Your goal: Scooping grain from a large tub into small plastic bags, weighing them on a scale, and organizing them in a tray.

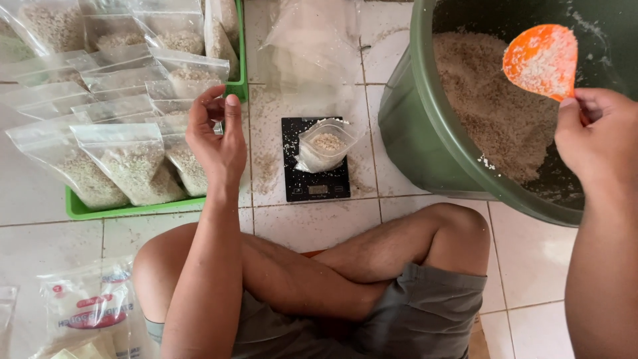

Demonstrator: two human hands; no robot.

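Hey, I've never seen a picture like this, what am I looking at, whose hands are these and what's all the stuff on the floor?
This is one picture from a camera worn on a person's head, looking down. The person sits cross-legged on a tiled floor, so the hands are their own. The right hand holds an orange scoop with grain on it, above a big green tub of the same grain. The left hand is raised, open and empty. Between them a small black scale carries an open clear bag with a little grain inside. On the left, a green tray holds many filled bags. Empty bags lie beyond the scale.
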